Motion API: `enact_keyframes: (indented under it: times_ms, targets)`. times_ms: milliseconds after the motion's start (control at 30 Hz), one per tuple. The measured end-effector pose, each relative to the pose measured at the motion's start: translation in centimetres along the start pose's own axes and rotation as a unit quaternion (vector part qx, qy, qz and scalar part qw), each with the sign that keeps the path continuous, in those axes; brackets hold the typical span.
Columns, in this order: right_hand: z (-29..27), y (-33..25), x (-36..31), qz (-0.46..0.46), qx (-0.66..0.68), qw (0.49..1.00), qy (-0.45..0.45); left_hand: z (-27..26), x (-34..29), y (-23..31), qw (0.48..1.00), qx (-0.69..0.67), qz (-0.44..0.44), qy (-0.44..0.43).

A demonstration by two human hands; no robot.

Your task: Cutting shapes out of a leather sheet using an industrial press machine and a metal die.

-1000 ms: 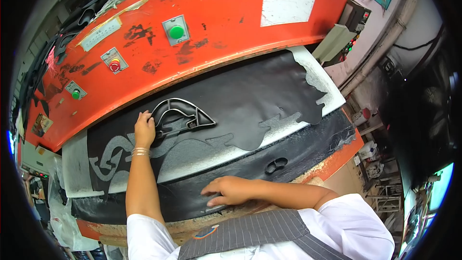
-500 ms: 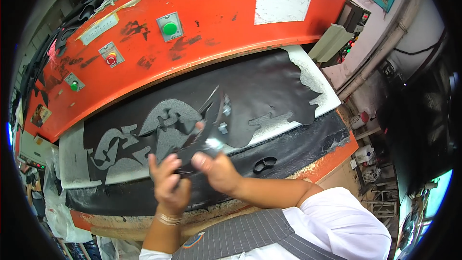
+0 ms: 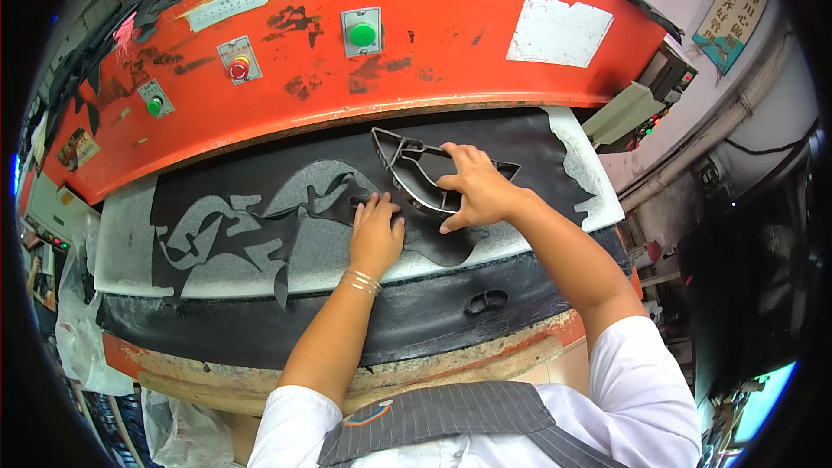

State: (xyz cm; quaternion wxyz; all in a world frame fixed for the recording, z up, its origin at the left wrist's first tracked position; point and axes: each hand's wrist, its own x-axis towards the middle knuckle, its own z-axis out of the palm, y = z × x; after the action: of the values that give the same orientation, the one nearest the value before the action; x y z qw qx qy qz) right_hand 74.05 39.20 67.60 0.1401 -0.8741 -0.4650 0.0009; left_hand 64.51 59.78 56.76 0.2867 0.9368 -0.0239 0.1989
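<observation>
My right hand grips a metal cutting die, a curved steel frame with crossbars. The die rests on a black leather-like sheet, its pointed end toward the far left. Thumb and fingers reach over the die's near and far walls. To its left my left hand lies on the sheet with fingers stretched out, beside the cut-out openings. A small dark loop-shaped die sits nearer to me on the black front ledge. Curved holes in the sheet show the pale grey board beneath.
Over the far edge of the board hangs an orange press beam with a green button and a red knob. A control box stands at the right. Plastic bags hang at the left.
The cutting die has gone from in front of me, between both hands, to the sheet farther right. My left hand has let go and moved onto the sheet. The view has shifted.
</observation>
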Motion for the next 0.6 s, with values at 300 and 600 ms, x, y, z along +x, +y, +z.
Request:
enact_keyframes:
  times_ms: [300, 600]
  targets:
    - [3.6, 3.5, 0.9, -0.020, -0.014, 0.994, -0.106, 0.8, 0.3, -0.4, 0.998, -0.064, -0.024, -0.007]
    - [8.1, 4.5, -5.1, 0.268, 0.103, 0.949, 0.132, 0.2, 1.8, -1.1, 0.998, -0.056, -0.025, -0.027]
